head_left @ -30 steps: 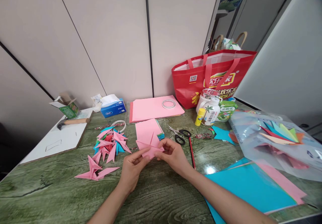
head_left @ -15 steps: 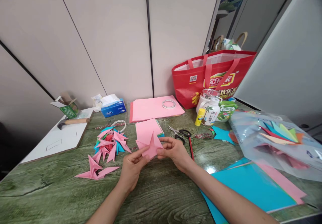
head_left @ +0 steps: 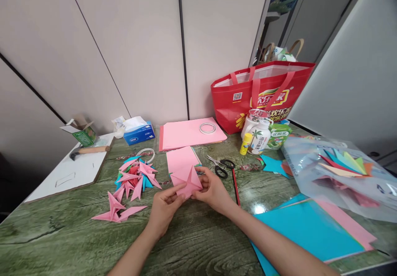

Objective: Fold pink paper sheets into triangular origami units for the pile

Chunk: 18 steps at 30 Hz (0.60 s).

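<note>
We hold the folded pink origami paper (head_left: 187, 181) just on the near side of the stack of pink-topped paper squares (head_left: 182, 156), our left hand (head_left: 164, 208) pinching its lower left edge between thumb and forefinger and our right hand (head_left: 214, 191) pinching its right edge, the other fingers loosely curled. We judge it very light and thin, springy along its creases, unlikely to slip, yet easily crumpled or torn. We would best grip its layered outer edges lightly and flat, keeping pressure off the pointed middle flap.
</note>
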Each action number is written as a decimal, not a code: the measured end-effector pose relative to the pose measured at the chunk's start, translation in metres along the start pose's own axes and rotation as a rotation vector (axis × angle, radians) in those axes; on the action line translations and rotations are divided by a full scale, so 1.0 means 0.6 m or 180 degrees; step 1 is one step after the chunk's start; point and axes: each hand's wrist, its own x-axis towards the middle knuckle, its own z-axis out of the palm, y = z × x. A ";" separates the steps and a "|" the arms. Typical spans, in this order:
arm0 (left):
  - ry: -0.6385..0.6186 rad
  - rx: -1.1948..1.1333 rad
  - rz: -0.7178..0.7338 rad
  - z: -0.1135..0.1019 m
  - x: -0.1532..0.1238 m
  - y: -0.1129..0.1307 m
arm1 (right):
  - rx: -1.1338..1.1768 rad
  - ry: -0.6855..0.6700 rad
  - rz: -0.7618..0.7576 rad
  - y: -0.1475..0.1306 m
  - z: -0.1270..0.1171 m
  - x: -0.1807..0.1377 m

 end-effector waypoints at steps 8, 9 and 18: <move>0.0158 0.0063 0.0181 -0.010 0.009 -0.001 | 0.0387 -0.0218 0.0103 -0.014 -0.006 0.005; 0.0154 0.0066 0.0195 -0.009 0.009 0.001 | 0.0302 -0.0225 0.0050 -0.013 -0.005 0.005; 0.0213 -0.0542 -0.0056 0.002 0.005 0.012 | 0.0081 -0.0154 0.0078 -0.005 0.001 0.003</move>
